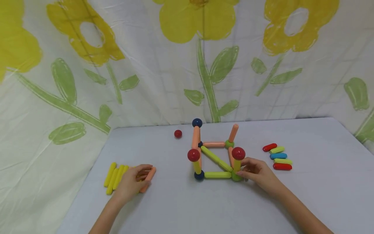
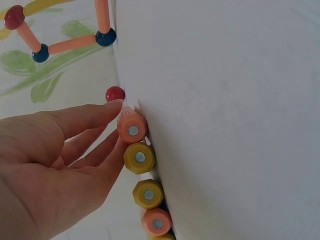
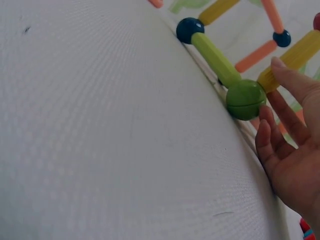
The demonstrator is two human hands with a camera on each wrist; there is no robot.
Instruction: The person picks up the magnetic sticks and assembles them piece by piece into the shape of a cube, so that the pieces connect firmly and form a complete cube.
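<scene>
My left hand (image 1: 132, 183) pinches an orange magnetic rod (image 1: 149, 178) at the right end of a row on the table. In the left wrist view the thumb lies on top of that rod, whose round metal end faces the camera, with a yellow rod (image 2: 140, 158) right beside it. My right hand (image 1: 260, 174) grips an upright yellow rod (image 1: 237, 165) between thumb and fingers. This rod stands on a green ball (image 3: 246, 100) at the near right corner of a rod-and-ball frame and carries a red ball (image 1: 238, 153) on top. A lime rod (image 1: 217, 175) runs left to a dark blue ball (image 1: 199, 175).
Several yellow rods (image 1: 112, 175) lie left of my left hand. Behind the frame's left side sits a loose red ball (image 1: 178, 134). Short red, lime and blue rods (image 1: 278, 156) lie at the right. An orange rod (image 1: 233, 133) stands at the frame's far right corner.
</scene>
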